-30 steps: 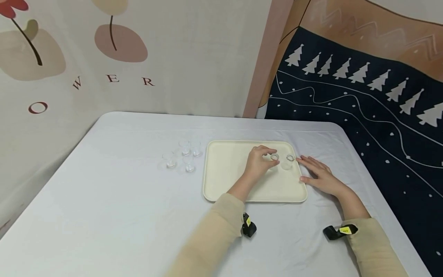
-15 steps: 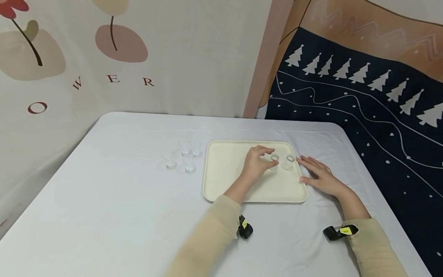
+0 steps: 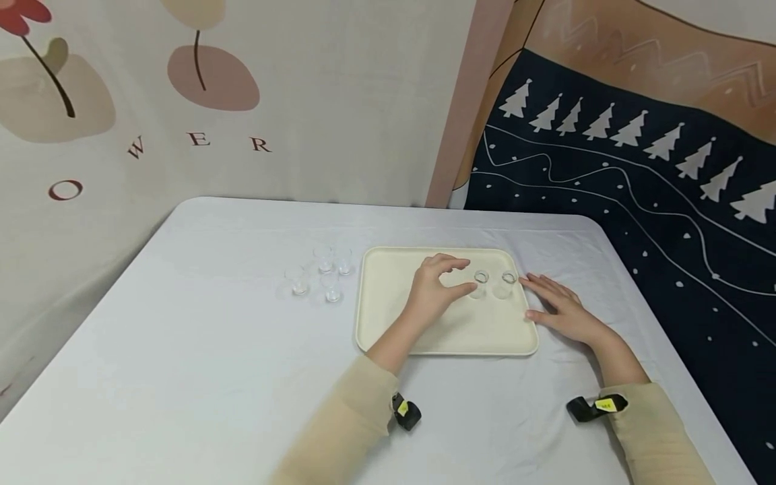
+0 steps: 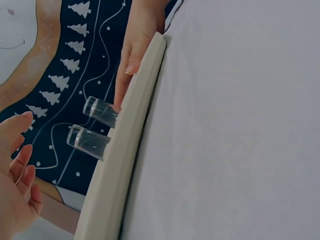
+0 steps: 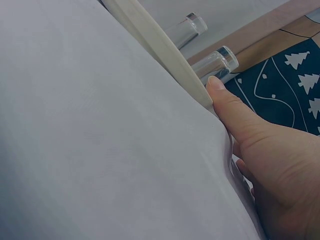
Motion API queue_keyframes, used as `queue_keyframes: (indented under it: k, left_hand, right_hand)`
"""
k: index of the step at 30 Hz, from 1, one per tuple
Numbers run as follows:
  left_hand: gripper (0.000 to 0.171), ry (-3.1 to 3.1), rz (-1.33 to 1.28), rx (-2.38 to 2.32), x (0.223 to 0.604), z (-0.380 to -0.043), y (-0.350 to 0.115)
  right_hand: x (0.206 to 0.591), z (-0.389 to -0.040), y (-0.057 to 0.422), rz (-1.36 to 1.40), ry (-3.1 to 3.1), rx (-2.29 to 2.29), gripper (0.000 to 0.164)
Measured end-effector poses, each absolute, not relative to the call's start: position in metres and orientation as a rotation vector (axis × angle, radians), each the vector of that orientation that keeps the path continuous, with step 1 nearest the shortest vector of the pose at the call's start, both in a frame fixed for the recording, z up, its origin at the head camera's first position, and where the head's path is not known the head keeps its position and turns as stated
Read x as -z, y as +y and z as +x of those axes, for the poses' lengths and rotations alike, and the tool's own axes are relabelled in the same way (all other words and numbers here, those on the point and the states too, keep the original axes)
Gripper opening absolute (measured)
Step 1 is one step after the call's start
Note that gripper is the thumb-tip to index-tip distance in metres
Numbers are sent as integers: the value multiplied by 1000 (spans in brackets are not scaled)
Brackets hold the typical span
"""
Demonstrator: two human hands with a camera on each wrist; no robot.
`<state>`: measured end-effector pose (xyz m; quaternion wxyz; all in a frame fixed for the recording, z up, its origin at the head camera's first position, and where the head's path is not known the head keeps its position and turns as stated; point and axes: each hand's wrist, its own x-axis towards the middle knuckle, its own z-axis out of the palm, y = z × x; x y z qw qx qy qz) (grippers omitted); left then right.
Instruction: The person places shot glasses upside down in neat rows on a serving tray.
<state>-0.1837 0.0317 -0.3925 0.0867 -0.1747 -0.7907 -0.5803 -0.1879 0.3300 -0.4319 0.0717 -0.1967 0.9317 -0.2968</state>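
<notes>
Two small clear glasses, one [image 3: 480,285] nearer my left hand and one [image 3: 503,287] by the right rim, stand upside down on a cream tray [image 3: 394,323]. My left hand [image 3: 429,289] is just left of the nearer glass, thumb and fingers spread apart with nothing between them. In the left wrist view a gap separates that hand [image 4: 17,187] from the nearer glass [image 4: 90,142]. My right hand [image 3: 564,311] lies at the tray's right edge with its fingers extended. In the right wrist view its thumb [image 5: 232,107] touches the tray rim close to a glass [image 5: 216,65].
Several more clear glasses [image 3: 332,291] stand upright in a cluster on the white tablecloth [image 3: 212,350], left of the tray. A pale printed cloth [image 3: 339,101] hangs behind the table, and a dark tree-patterned cloth [image 3: 606,182] hangs to the right.
My left hand has let go of the nearer glass, opened wider and drawn back to the left. The glass stays on the tray. My right hand has not moved.
</notes>
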Motion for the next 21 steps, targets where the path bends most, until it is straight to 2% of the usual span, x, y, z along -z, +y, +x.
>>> queue_keyframes:
  k: [21]
  left_hand:
    - [39,-2270,-607,1689,359,-152,-25]
  right_hand:
    - [431,-188,330,-590,2795,888,68]
